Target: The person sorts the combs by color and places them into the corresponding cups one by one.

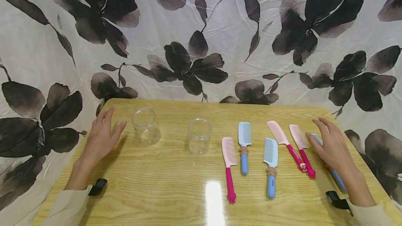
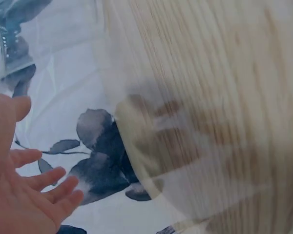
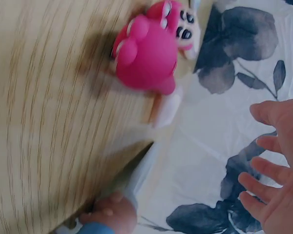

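My left hand (image 1: 102,137) hovers at the table's left side with its fingers spread, holding nothing. Just right of it stands a clear glass jar (image 1: 146,126), and a second clear jar (image 1: 199,136) is nearer the middle. At the right, my right hand (image 1: 333,145) is relaxed above a blue comb (image 1: 338,180), hiding much of it. Left of that hand lie two pink combs (image 1: 294,153) (image 1: 306,159) side by side. Farther left are two blue combs (image 1: 271,184) (image 1: 244,163) and a pink comb (image 1: 229,170). In the right wrist view a pink figure-shaped handle end (image 3: 146,56) shows up close.
The combs and jars all rest on a wooden table (image 1: 150,184). A white cloth with dark flowers (image 1: 235,44) hangs behind the table and along its sides. Glare brightens the table's front middle.
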A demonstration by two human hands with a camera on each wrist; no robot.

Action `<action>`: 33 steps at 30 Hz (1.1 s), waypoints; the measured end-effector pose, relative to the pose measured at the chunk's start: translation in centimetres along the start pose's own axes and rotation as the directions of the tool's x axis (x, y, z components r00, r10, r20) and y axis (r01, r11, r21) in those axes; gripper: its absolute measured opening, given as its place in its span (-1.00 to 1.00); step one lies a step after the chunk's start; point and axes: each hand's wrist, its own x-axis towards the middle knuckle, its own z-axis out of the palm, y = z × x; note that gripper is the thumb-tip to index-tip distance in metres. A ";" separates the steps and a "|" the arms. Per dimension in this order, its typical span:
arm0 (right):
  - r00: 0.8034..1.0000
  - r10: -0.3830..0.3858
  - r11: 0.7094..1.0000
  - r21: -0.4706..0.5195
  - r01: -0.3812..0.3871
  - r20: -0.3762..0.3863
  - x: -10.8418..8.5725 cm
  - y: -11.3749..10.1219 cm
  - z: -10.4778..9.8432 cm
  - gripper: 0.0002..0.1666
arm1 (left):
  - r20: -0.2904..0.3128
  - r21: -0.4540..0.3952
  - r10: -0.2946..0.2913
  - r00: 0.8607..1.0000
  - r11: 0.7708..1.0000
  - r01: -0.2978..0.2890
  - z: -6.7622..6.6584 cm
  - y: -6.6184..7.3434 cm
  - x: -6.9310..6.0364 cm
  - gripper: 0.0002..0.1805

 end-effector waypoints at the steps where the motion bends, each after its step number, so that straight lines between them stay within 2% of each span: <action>1: 1.000 0.002 1.000 0.004 -0.002 -0.008 0.0 -0.3 0.0 -0.38 | -0.008 -0.025 -0.002 1.000 1.000 0.001 0.0 0.2 -0.1 -0.21; 7: 0.999 0.009 1.000 0.021 -0.008 -0.041 -0.2 -2.1 0.2 -0.37 | -0.031 -0.148 -0.039 0.999 0.988 0.034 0.1 1.4 -0.7 -0.29; 14: 0.996 -0.012 0.997 0.070 0.018 -0.084 -0.4 -3.8 0.5 -0.44 | -0.091 -0.271 -0.011 0.996 0.962 -0.015 0.6 3.0 -1.3 -0.40; 17: 0.996 -0.008 0.996 0.084 0.015 -0.085 -0.4 -4.5 0.6 -0.46 | -0.098 -0.301 -0.015 0.995 0.953 -0.015 0.9 3.5 -1.5 -0.42; 21: 0.996 -0.024 0.994 0.104 0.032 -0.084 -0.6 -5.4 0.7 -0.44 | -0.083 -0.331 -0.046 0.995 0.943 0.016 1.4 4.1 -1.8 -0.41; 27: 0.984 -0.116 0.985 0.112 0.131 -0.132 -0.7 -6.6 1.1 -0.40 | -0.054 -0.380 -0.084 0.995 0.923 0.057 1.9 4.8 -2.2 -0.36; 33: 0.975 -0.166 0.974 0.129 0.185 -0.147 -0.9 -7.8 1.7 -0.40 | -0.010 -0.418 -0.091 0.996 0.905 0.079 2.8 5.4 -2.0 -0.19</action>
